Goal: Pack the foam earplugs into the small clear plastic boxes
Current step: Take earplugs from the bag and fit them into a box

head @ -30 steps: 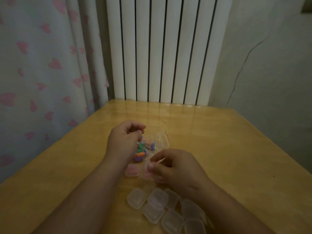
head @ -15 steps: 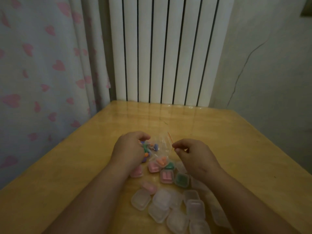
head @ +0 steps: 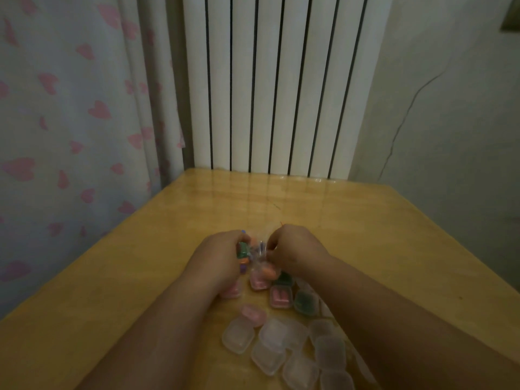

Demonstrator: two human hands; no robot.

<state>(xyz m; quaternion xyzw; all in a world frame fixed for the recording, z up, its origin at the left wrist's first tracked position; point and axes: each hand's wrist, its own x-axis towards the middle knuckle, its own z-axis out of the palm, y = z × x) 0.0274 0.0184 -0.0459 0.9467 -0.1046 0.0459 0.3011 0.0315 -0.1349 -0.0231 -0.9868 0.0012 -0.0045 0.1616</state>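
Radiator point(head: 281, 85) panels, white and ribbed, stand against the wall behind the far edge of a yellow wooden tabletop point(head: 394, 235), with a pale curtain point(head: 70, 108) printed in pink hearts hanging to the left. Both forearms reach in over the tabletop and meet near its middle. The left hand point(head: 222, 257) and the right hand point(head: 295, 249) each pinch one side of a small clear plastic bag point(head: 260, 253) between closed fingers, the grip of each hand tight on the film, and the bag holds a jumble of coloured foam earplugs point(head: 243, 250) in green, orange and purple. Just nearer the camera lie several small boxes already filled: pink ones point(head: 280, 296) and a green one point(head: 305, 301), close together. Nearer still, a cluster of empty clear plastic boxes point(head: 270, 337) sits touching one another, partly hidden under the right forearm.
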